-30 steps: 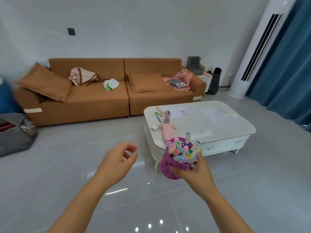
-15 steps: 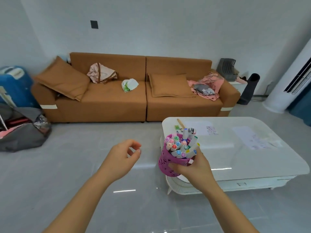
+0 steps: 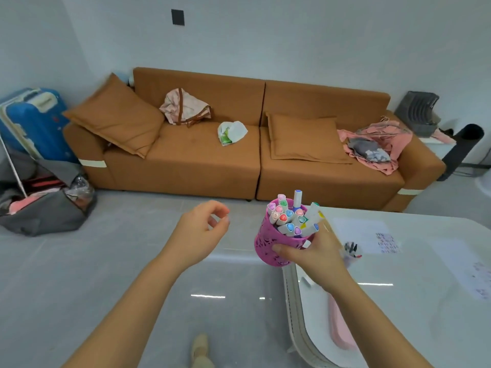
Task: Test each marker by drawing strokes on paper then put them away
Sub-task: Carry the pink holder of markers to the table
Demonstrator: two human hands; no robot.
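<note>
**Over the worktop's rounded corner: marker pot in hand**

Closest, on glossy grey floor tile, the toe of a beige shoe (image 3: 200,349). Next up, right hand (image 3: 316,257) curled round a magenta pot (image 3: 275,245) with cut-out patterning, thumb across its wall, held in the air at the corner of the smooth white worktop (image 3: 398,301). Crammed inside, stubby markers (image 3: 291,220), white barrels, pastel caps upward. Left hand (image 3: 199,231) alongside, clear of the pot, fingers loosely curled, gripping nothing. Further along the worktop, a flat paper sheet (image 3: 364,235) with scribbled strokes. Beyond, a boxy tan fabric sofa (image 3: 212,160) with soft square cushions.
</note>
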